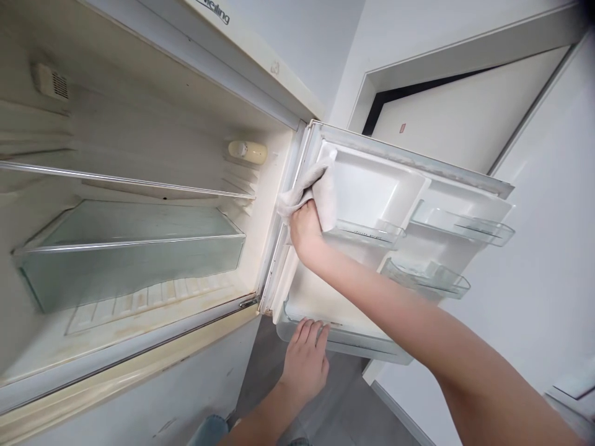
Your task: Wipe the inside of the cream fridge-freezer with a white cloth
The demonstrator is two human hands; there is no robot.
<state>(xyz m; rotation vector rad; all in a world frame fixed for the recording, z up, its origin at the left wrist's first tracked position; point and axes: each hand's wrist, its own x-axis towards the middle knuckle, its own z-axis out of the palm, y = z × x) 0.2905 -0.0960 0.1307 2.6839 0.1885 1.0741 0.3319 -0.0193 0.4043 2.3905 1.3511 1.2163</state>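
Head view: hands apart, right hand (305,230) with grey cloth (320,192) on fridge door (372,192), left hand (304,362) on lower door bin (346,339).

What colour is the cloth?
The cloth is plain pale grey-beige, best seen in the head view.

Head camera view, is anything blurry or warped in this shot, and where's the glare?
In the head view, wide-angle distortion tilts the fridge and makes the right forearm look oversized. Light is soft and even, with no harsh shadows. Glare runs along the front edge of the glass shelf and the door bin. The cloth looks sharp, with no obvious motion blur.
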